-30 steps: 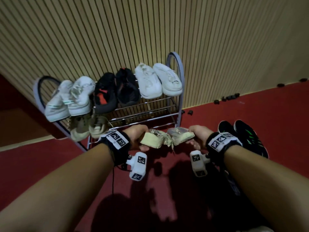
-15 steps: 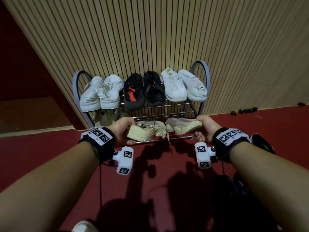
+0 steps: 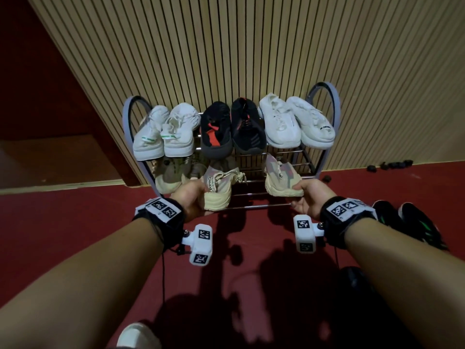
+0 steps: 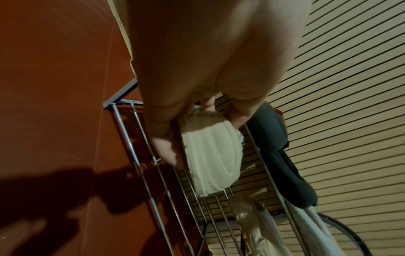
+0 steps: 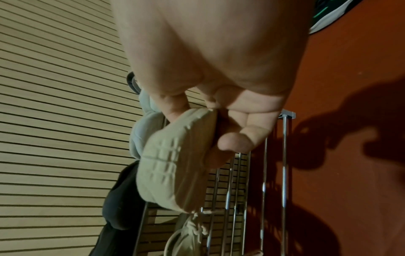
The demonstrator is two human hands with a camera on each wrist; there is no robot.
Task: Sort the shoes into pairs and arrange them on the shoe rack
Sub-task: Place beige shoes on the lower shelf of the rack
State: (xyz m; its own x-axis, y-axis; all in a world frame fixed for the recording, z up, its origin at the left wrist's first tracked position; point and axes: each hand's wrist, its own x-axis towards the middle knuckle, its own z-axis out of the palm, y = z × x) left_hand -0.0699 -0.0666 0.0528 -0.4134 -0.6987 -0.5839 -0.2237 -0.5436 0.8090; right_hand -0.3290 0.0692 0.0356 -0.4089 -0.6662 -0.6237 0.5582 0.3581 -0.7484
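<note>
A two-tier metal shoe rack (image 3: 329, 96) stands against the slatted wall. Its top shelf holds a white pair with green marks (image 3: 163, 132), a black pair (image 3: 232, 128) and a plain white pair (image 3: 297, 122). My left hand (image 3: 191, 197) grips the heel of a beige sneaker (image 3: 217, 190) over the lower shelf's middle bars; its pale sole (image 4: 210, 155) fills the left wrist view. My right hand (image 3: 305, 197) holds the heel of the matching beige sneaker (image 3: 281, 180) at the lower shelf's right end, its ridged sole (image 5: 173, 164) showing in the right wrist view.
Another beige pair (image 3: 168, 175) sits at the lower shelf's left end. A black pair with green stripes (image 3: 412, 222) lies on the red floor to the right. Small dark bits (image 3: 392, 165) lie along the wall's base. A white shoe toe (image 3: 138, 336) shows at the bottom edge.
Both hands have carried the beige sneakers forward onto the lower shelf, turned their toes toward the wall and moved them apart. The view has shifted so the rack is centred.
</note>
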